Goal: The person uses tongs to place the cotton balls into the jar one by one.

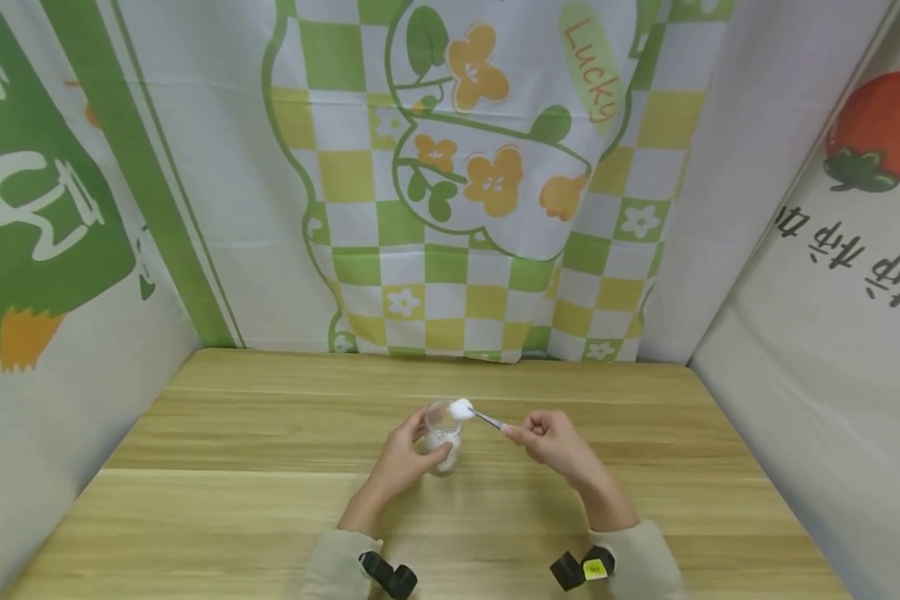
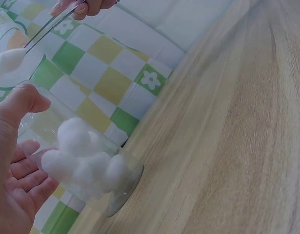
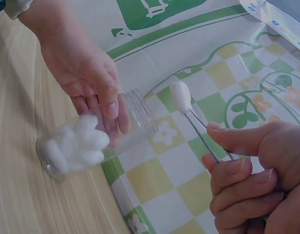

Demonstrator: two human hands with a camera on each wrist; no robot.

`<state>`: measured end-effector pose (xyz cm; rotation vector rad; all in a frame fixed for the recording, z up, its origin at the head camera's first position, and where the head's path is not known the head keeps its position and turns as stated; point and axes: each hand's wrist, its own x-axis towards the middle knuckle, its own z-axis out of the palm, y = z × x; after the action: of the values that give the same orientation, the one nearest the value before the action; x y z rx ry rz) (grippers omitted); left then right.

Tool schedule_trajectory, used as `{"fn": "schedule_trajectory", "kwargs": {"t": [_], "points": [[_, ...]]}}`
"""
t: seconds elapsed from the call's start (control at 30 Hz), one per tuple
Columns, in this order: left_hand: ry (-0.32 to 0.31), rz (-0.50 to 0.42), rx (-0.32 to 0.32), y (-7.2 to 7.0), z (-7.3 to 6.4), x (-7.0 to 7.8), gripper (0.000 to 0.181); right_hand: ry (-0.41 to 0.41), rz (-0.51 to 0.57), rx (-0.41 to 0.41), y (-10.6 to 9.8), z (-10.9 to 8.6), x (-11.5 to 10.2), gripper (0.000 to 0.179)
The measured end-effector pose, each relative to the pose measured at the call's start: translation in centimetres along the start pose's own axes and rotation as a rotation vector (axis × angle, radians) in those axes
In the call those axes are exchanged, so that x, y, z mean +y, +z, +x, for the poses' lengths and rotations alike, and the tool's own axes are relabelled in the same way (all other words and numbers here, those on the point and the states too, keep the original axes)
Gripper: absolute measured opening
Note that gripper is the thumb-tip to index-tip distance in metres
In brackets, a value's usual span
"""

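A clear glass jar [image 1: 443, 416] is held by my left hand [image 1: 402, 460], thumb on one side and fingers round the other. Its base appears to rest on the wooden table. Several white cotton balls [image 2: 89, 158] fill the lower part of the jar, and its mouth has no lid. My right hand [image 1: 561, 447] pinches metal tweezers [image 1: 489, 419]. Between the tweezers' tips is one cotton ball [image 3: 180, 97], outside the jar and close beside its rim. In the right wrist view, the right thumb lies along one arm of the tweezers.
Bare wooden tabletop [image 1: 232, 517] stretches around both hands. A checkered, flower-printed curtain [image 1: 457, 250] hangs along the table's back edge. Printed cloth walls [image 1: 832, 350] flank the left and right. Black devices [image 1: 581, 569] are strapped at both wrists over beige sleeves.
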<state>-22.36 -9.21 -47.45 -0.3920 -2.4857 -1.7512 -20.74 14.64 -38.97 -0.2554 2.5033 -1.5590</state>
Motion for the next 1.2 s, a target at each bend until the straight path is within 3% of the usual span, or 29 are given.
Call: {"fn": "schedule_trajectory", "kwargs": {"t": [0.53,1.2], "points": [[-0.005,0.008,0.006,0.1,-0.1,-0.1,0.061,0.007,-0.014,0.043,0.8,0.9,-0.1,0.031],[0.008,0.019,0.007,0.2,0.1,-0.2,0.061,0.026,-0.022,0.025,1.6,1.5,-0.3,0.03]]}}
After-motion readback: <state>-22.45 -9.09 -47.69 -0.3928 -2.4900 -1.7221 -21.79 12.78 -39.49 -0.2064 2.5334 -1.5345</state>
